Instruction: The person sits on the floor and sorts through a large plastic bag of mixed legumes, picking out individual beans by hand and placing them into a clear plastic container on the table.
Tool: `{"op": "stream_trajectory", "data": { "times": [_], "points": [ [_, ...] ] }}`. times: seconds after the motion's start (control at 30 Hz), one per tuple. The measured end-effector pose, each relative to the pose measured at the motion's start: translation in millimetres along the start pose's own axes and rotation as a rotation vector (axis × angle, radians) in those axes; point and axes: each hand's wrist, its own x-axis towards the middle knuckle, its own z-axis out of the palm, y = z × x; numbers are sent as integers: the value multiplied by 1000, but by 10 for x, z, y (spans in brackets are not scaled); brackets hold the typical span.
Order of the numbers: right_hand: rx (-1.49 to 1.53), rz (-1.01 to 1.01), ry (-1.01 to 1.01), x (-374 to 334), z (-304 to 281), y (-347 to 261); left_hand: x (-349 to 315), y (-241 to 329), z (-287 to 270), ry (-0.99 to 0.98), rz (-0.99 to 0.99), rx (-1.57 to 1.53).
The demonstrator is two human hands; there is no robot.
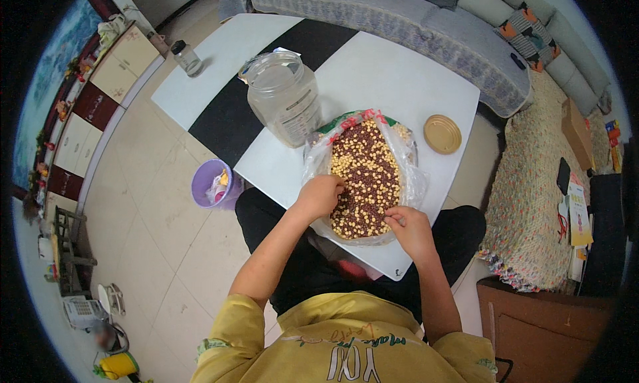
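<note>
Had lid (442, 134) off by table's (416, 70) right edge, apparently unsorted beans (366, 166) left, couldn't tell left hand's (321, 196) or right hand's (411, 232) grip.

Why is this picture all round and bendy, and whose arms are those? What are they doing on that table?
No robot here! A person wears a camera on their head, looking down, and its very wide lens bends straight edges. The arms are that person's own, with bare hands.

On the black-and-white table sit a big clear jar, a round gold lid, a small bottle with a black cap, and an open plastic bag of mixed yellow and dark red beans. The left hand and right hand touch the beans; whether they pinch any is hard to see.
</note>
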Motion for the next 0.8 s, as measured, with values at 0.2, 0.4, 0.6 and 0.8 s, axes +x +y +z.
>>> {"op": "stream_trajectory", "data": {
  "times": [0.2, 0.4, 0.6, 0.8],
  "points": [
    [14, 25, -26, 14, 29, 4, 46, 52, -45, -100, -28, -376],
    [10, 45, -46, 2, 18, -28, 121, -61, 114, 8, 217, -94],
    [-16, 32, -25, -26, -14, 4, 124, -23, -18, -59, -46, -378],
    [-24, 3, 9, -3, 43, 52, 11, 29, 66, -123, 101, -213]
  ]
}}
